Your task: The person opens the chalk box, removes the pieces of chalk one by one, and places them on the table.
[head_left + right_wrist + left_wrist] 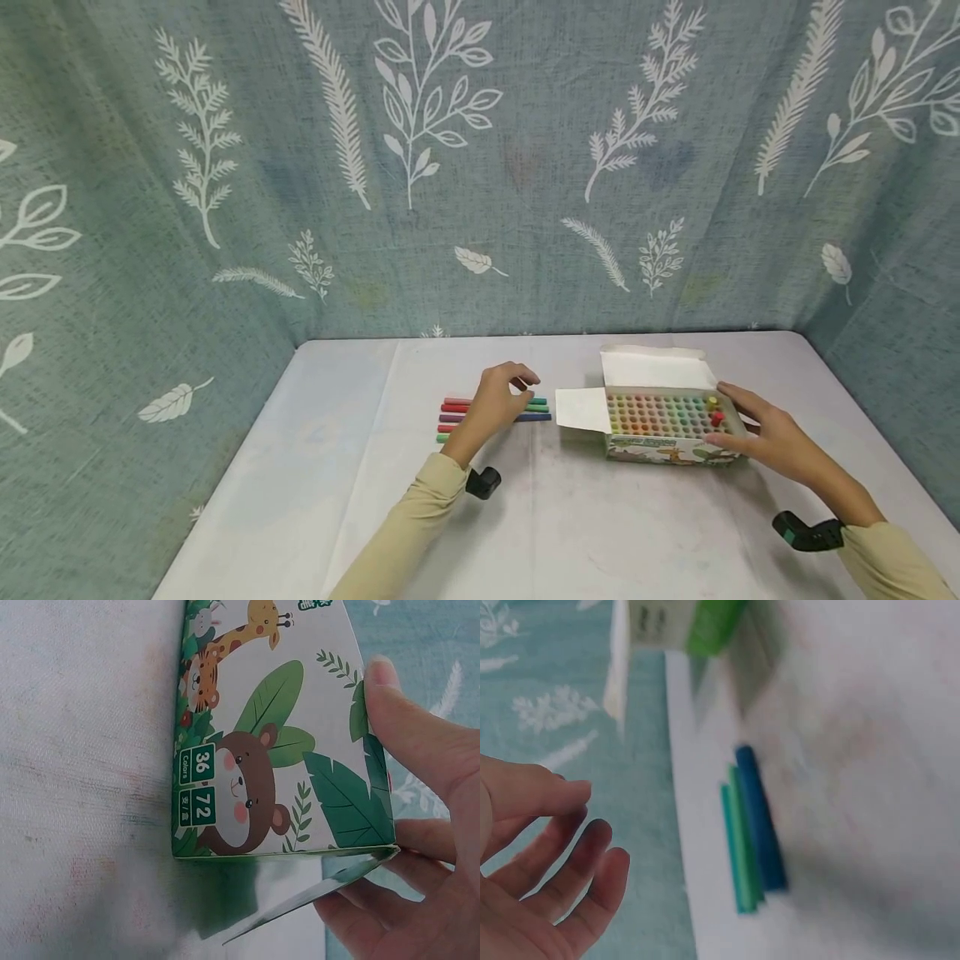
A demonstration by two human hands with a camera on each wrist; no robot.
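My left hand (495, 404) hovers over several coloured markers (452, 418) lying side by side on the table. Its thumb and fingers are loosely bent with nothing between them. Blue and green markers (759, 825) show beyond that hand in the left wrist view. To the right, an open cardboard marker box (645, 452) is filled with rows of coloured marker ends. A yellow marker (712, 403) and a red marker (717, 418) stick up above the rest. My right hand (772, 437) grips the box's right end, thumb along the near top edge, fingers at the far side.
The box's white lid flap (656, 367) stands up at the back, and a side flap (583, 409) extends left towards the markers. A white cloth covers the table (570, 533). Behind it hangs a leaf-patterned green curtain (525, 200).
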